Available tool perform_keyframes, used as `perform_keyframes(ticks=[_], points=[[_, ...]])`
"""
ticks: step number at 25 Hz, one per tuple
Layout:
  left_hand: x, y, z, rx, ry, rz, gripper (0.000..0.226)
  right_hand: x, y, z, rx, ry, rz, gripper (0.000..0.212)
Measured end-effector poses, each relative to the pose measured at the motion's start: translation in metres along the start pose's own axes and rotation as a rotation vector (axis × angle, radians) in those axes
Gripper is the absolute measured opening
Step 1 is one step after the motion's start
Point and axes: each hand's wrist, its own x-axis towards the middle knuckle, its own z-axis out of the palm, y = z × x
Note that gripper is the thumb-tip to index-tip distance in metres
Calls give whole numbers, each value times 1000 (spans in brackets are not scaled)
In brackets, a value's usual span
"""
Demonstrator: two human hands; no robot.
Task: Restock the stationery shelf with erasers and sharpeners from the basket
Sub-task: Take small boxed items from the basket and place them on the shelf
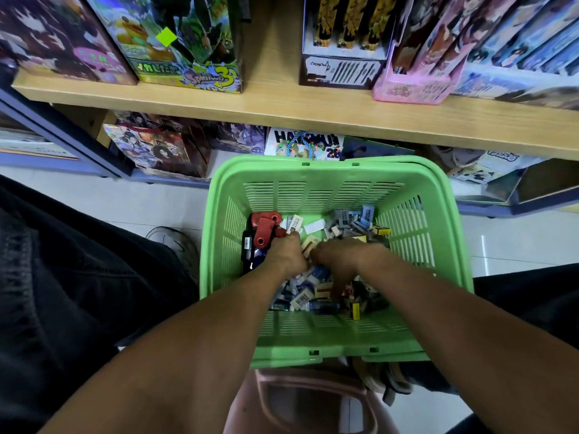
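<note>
Glossy green plastic basket (407, 183); matt pale wood-grain shelf (282, 104); shiny printed cardboard boxes (188, 57); glossy floor tiles (501, 242)

basket (336, 178): bright green plastic, its walls patterned with rows of slits
erasers (308, 296): mostly white, blue and grey wrappers — some with black barcodes
small boxes (355, 310): yellow and black, scattered among the erasers
red tool (266, 228): red plastic with a dark body beneath
shelf board (313, 108): pale wood grain
left-hand box (188, 51): yellow-green with colourful cartoon print, a lime-green square sticker on it
pink box (413, 86): pastel pink
trousers (62, 277): black
floor (125, 198): white glossy tiles
stool (300, 402): dusty pink
</note>
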Motion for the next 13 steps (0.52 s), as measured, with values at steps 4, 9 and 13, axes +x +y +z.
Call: perform_keyframes(ticks=[4, 9, 13], points=[[4, 9, 8, -5, -77, -44, 25, 8, -7, 10, -198, 65, -20, 65], [-1, 8, 2, -167, -150, -123, 11, 2, -3, 6, -197, 48, -25, 40], [-8, 4, -8, -355, -86, -227, 11, -2, 3, 6, 5, 89, -3, 30]])
